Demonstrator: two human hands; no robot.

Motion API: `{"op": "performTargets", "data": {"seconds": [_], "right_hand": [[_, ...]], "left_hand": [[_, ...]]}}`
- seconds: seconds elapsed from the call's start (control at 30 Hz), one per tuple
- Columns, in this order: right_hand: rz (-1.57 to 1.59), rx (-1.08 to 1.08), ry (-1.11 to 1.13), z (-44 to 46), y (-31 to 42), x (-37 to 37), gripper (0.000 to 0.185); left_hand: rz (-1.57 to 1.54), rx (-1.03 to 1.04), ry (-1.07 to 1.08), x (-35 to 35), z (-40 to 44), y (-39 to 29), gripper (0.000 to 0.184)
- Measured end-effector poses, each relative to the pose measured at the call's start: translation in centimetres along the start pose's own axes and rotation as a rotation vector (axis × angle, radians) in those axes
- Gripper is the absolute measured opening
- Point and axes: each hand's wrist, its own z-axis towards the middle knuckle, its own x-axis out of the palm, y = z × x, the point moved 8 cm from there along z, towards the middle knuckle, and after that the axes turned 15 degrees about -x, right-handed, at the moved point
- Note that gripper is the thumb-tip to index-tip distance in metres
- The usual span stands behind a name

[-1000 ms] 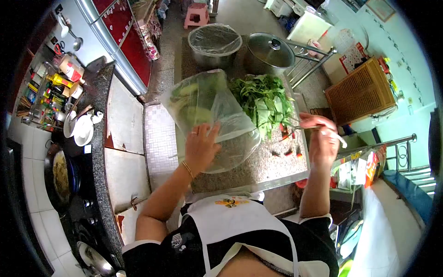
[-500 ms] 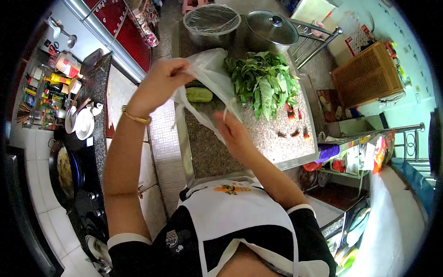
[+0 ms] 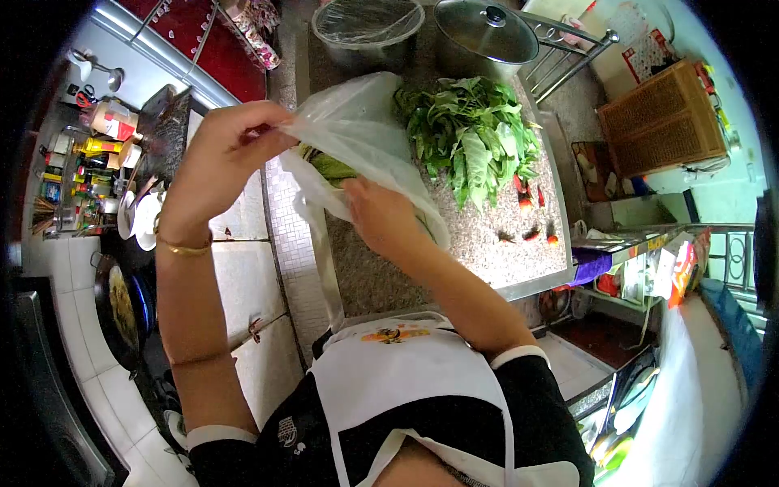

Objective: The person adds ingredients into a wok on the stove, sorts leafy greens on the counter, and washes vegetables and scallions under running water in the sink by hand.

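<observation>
A translucent plastic bag point(image 3: 357, 118) is lifted over the left part of the stone-topped table. My left hand point(image 3: 235, 158) pinches the bag's upper left edge. At the bag's opening, my right hand point(image 3: 385, 213) reaches against a green vegetable point(image 3: 329, 169), its fingers curled and partly hidden by the plastic. Whether those fingers hold the vegetable or the bag's edge cannot be made out. A heap of leafy greens point(image 3: 475, 134) lies just right of the bag. Several small red peppers point(image 3: 526, 204) are scattered below the greens.
Behind the bag stand a plastic-covered pot point(image 3: 369, 32) and a lidded pot point(image 3: 487, 36). On the left, a wok point(image 3: 122, 300) with food sits on the stove, near white bowls point(image 3: 146, 219) and condiment bottles point(image 3: 97, 158). Metal rails point(image 3: 576, 57) edge the table's far right.
The bag went from lying flat to being raised and opened. My left hand moved up and left, gripping its edge. My right hand came from the table's right side to the bag's opening.
</observation>
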Motion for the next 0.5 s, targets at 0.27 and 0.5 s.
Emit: {"op": "performTargets", "data": {"seconds": [0.27, 0.5], "right_hand": [[-0.056, 0.04, -0.034, 7.8, -4.6, 3.4, 0.016], [-0.022, 0.081, -0.04, 10.3, -7.1, 4.4, 0.018]], "left_hand": [[0.216, -0.013, 0.019, 1.2, 0.2, -2.1, 0.013], [0.342, 0.02, -0.042, 0.2, 0.9, -3.1, 0.014]]}}
